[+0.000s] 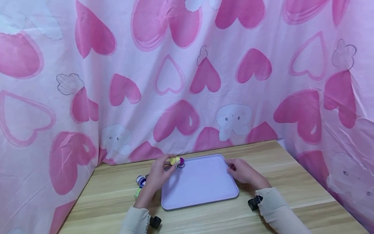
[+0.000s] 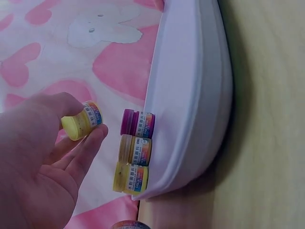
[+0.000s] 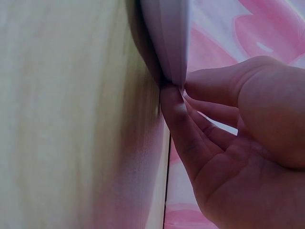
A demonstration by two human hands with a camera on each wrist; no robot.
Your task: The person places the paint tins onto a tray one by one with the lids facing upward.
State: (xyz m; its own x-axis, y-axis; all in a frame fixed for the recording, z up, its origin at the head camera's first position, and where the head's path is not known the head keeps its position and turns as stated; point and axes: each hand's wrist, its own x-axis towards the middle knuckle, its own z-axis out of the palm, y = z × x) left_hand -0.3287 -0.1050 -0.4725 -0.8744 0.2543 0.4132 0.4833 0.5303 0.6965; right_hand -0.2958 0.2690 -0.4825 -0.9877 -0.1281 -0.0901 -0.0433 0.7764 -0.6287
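Note:
My left hand [image 1: 159, 173] pinches a small yellow paint jar [image 2: 82, 121] between thumb and fingers, raised over the tray's far left corner. Lined up on that end of the lilac tray [image 1: 201, 185] are a purple paint jar [image 2: 137, 123], an amber one [image 2: 135, 150] and another yellow one [image 2: 130, 178], close beside the held jar in the left wrist view. Over at the tray's right edge, my right hand [image 1: 242, 171] grips the rim, thumb on top and a finger underneath, as the right wrist view shows.
Left of the tray, partly behind the left forearm, lie a blue-and-white jar [image 1: 141, 180] and a green item [image 1: 138, 192]. A wooden table [image 1: 280, 191] carries everything. Pink heart-patterned cloth [image 1: 175, 84] hangs at the back and both sides.

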